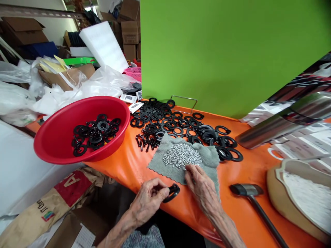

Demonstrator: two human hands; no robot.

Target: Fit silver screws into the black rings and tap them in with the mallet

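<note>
My left hand (150, 198) pinches a black plastic ring (173, 193) between thumb and fingers, over the near edge of the orange tabletop. My right hand (199, 181) rests at the near side of a pile of small silver metal pins (182, 155), its fingertips closed together; whatever they may hold is hidden. The pins lie on a grey-green cloth (160, 164). Behind the cloth, many loose black rings (178, 131) are spread out, with a cluster of small black parts (146, 140) to the left.
A red basin (49, 137) with black parts stands at the left. On the right lie a mallet (248, 191), a tan container of white material (274, 186) and a steel flask (274, 124). A green panel (232, 51) rises behind the orange table (124, 162). A wire frame (184, 97) stands near it.
</note>
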